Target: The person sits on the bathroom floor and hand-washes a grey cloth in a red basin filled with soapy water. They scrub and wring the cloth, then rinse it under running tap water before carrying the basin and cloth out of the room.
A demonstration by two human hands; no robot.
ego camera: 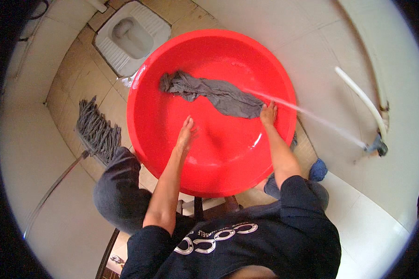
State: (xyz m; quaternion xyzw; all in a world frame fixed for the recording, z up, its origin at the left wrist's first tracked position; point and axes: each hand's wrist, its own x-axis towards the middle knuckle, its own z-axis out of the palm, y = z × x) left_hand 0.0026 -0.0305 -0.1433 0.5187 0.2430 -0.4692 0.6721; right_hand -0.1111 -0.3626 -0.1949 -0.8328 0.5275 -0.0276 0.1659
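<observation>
A large round red plastic basin (209, 139) stands on the tiled floor before me. Across its inside lies a long, crumpled grey cloth (223, 96), which looks wet. My right hand (269, 113) grips the cloth's right end near the basin's right wall. Over the lower left part of the basin, my left hand (186, 132) is raised with its fingers apart, slightly blurred, holding nothing. From a wall tap (377, 145) at the right, a thin jet of water sprays leftwards over the rim and into the basin, close to the cloth.
A squat toilet pan (132, 36) is set in the floor at the upper left. A grey string mop (99, 132) rests beside my left knee, its handle slanting down left. A white hose (361, 94) runs along the right wall. A blue bundle (318, 170) lies near my right leg.
</observation>
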